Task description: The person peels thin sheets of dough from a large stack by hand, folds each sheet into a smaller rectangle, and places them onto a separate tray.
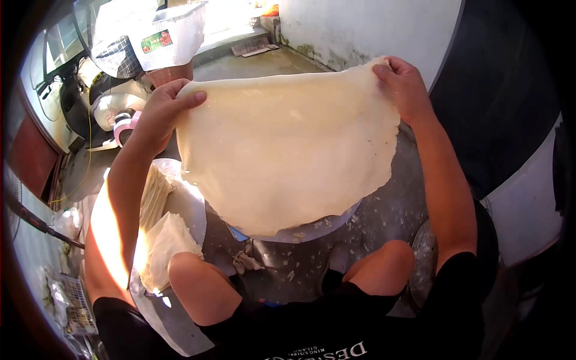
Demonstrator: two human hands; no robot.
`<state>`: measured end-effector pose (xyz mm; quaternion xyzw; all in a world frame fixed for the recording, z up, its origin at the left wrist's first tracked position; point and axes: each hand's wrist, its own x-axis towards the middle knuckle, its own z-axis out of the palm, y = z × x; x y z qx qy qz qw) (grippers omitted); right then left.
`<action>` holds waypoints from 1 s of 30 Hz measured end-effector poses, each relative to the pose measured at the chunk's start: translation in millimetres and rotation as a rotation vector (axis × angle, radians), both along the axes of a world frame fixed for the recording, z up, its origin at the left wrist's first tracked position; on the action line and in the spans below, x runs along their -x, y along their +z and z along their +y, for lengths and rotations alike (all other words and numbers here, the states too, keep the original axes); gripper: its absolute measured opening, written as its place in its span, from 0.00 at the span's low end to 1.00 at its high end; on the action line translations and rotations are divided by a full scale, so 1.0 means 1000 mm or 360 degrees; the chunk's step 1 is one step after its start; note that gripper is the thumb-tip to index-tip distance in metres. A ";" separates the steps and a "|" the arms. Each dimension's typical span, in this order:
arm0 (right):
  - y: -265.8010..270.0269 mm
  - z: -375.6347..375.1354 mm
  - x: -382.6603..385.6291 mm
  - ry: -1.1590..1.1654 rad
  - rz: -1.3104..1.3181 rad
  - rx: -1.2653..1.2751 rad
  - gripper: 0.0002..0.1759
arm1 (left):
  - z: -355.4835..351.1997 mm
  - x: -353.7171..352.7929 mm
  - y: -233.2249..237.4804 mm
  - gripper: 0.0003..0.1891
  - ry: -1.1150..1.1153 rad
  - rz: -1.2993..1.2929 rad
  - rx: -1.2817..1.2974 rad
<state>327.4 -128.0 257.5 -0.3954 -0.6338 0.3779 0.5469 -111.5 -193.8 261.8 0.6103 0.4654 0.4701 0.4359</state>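
Observation:
A large, thin, pale sheet with ragged lower edges hangs spread out between my two hands. My left hand pinches its upper left corner, thumb on the near face. At the upper right corner my right hand grips the edge between thumb and fingers. Below the sheet, part of a round surface shows, and the rest of it is hidden. Beside my left knee, folded stacks of similar pale sheets lie on a round light board.
A white plastic basket stands at the back left, near a pink and white roll. Pale scraps are scattered over the grey floor. A white wall rises behind. At the lower left is a crate.

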 end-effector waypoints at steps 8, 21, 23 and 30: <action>0.024 0.056 0.002 -0.0358 -0.0099 -0.0417 0.11 | 0.093 -0.004 0.008 0.19 0.0204 -0.0077 -0.0552; -0.203 -0.074 -0.034 0.0001 -0.1085 -0.0001 0.09 | -0.040 0.003 -0.196 0.09 -0.0141 0.1117 -0.0990; -0.222 -0.085 -0.033 0.0116 -0.1130 0.0030 0.08 | -0.051 0.011 -0.229 0.11 -0.0435 0.1372 -0.0777; -0.207 -0.102 -0.026 0.0616 -0.1519 0.0609 0.08 | -0.073 0.002 -0.224 0.12 -0.1076 0.1515 -0.0475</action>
